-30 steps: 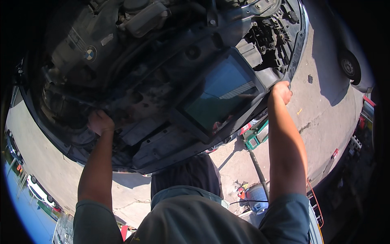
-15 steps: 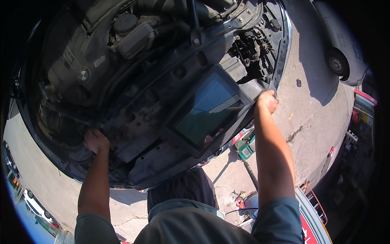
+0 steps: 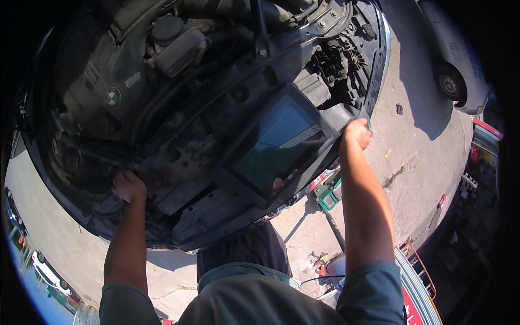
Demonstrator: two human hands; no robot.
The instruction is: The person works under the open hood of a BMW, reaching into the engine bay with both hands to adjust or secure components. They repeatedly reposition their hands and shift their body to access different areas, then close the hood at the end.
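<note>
My left hand [image 3: 129, 186] is closed on a dark part at the left front of an open engine bay, its fingertips hard to see in shadow. At the bay's right front, my right hand [image 3: 358, 132] grips the edge of the grey-black front panel [image 3: 339, 116]. A dark-framed tablet-like screen [image 3: 271, 146] lies tilted on the front cover, just left of my right hand. Above are the engine cover [image 3: 92, 81] and, at upper right, exposed black components [image 3: 336, 70] in an opening.
A parked car [image 3: 455, 54] stands at right on concrete [image 3: 411, 162]. A green floor jack [image 3: 328, 197] with a long handle sits below the car's front. A white car [image 3: 50, 271] is far left. Tools and a container [image 3: 336, 266] lie at lower right.
The view has shifted since a second ago, placing car and hands lower and slightly left in the picture. Both hands keep their holds. Little differs from half a second ago.
</note>
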